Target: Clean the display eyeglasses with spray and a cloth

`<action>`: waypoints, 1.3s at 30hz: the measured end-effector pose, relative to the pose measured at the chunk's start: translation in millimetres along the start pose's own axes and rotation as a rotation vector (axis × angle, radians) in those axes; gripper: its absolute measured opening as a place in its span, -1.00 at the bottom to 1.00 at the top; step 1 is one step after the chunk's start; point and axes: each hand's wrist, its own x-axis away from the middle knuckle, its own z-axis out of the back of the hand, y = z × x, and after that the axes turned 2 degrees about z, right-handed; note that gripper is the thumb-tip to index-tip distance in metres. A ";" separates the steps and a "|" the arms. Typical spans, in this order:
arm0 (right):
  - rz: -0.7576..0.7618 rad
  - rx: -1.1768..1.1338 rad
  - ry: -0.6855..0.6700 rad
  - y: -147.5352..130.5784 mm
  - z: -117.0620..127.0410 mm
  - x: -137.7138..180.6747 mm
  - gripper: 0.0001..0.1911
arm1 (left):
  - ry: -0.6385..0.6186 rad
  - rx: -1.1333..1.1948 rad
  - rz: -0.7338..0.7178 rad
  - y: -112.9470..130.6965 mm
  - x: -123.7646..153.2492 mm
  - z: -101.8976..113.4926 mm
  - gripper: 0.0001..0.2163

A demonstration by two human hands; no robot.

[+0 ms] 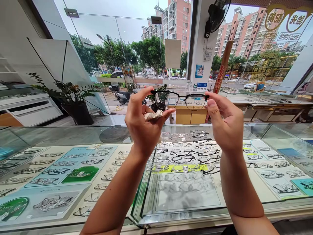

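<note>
The glasses (182, 97) are at twelve o'clock, above the table (195, 213); the left hand (144, 129), also holding crumpled cloth (153, 115), and right hand (229, 127) narrowly grip opposite ends, perhaps so daylight passes the lenses (195, 102).

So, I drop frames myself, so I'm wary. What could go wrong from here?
The glasses are pinched only at their ends by the left hand and right hand, so a slip might drop them toward the glass counter below.
The right thumb is near a lens and could smudge it.
The crumpled cloth in the left hand might slip loose.
</note>
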 end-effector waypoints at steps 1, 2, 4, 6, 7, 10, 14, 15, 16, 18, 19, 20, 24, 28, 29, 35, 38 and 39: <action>-0.006 -0.014 0.009 1.1 -0.7 -0.3 -0.63 | 0.003 -0.010 -0.011 -0.3 0.6 -0.3 -0.37; -0.011 -0.027 0.019 2.0 -1.4 -0.6 -0.64 | 0.004 -0.016 -0.019 -0.8 0.9 -0.7 -0.37; -0.012 -0.056 0.045 3.5 -2.5 -1.2 -0.66 | 0.000 -0.005 -0.026 -2.0 1.1 -1.5 -0.38; -0.004 -0.097 0.065 5.1 -3.0 -2.1 -0.69 | -0.011 0.010 -0.011 -2.7 1.2 -2.2 -0.39; -0.004 -0.117 0.069 6.0 -3.1 -2.7 -0.70 | -0.017 0.014 -0.002 -2.8 1.3 -2.5 -0.39; -0.044 -0.162 0.045 9.6 -2.4 -5.6 -0.68 | -0.025 0.031 0.015 -1.6 1.9 -2.9 -0.39; -0.138 -0.253 -0.032 15.7 -0.9 -10.3 -0.63 | -0.032 0.041 0.043 0.4 2.2 -3.3 -0.38; -0.156 -0.287 -0.044 17.2 -0.6 -11.3 -0.63 | -0.030 0.038 0.039 0.7 2.1 -3.5 -0.39; -0.172 -0.321 -0.055 18.4 -0.4 -12.1 -0.64 | -0.026 0.035 0.029 0.9 2.0 -3.7 -0.39; -0.199 -0.367 -0.077 20.4 -0.2 -13.2 -0.64 | -0.020 0.028 0.008 0.9 1.9 -4.1 -0.39; -0.208 -0.377 -0.093 21.2 -0.2 -13.5 -0.63 | -0.019 0.023 0.003 0.9 1.9 -4.2 -0.39; -0.216 -0.380 -0.113 21.8 -0.2 -13.7 -0.61 | -0.020 0.018 0.004 0.9 2.0 -4.2 -0.39; -0.243 -0.407 -0.162 23.1 -0.5 -14.6 -0.55 | -0.029 0.036 0.035 1.2 2.4 -4.0 -0.38; -0.273 -0.446 -0.157 24.8 -1.9 -15.1 -0.57 | -0.025 0.047 0.060 2.4 1.2 -4.1 -0.37; -0.272 -0.453 -0.149 25.7 -2.5 -14.9 -0.59 | -0.025 0.048 0.062 3.1 0.7 -4.0 -0.37; -0.254 -0.470 -0.100 32.8 -7.1 -14.2 -0.65 | -0.108 0.060 0.167 13.9 -2.3 0.8 -0.46; -0.275 -0.445 -0.125 34.0 -8.8 -14.4 -0.60 | -0.111 0.045 0.221 18.5 -2.7 3.5 -0.49; -0.271 -0.427 -0.135 33.9 -9.1 -14.3 -0.58 | -0.111 0.053 0.236 18.9 -2.8 3.9 -0.49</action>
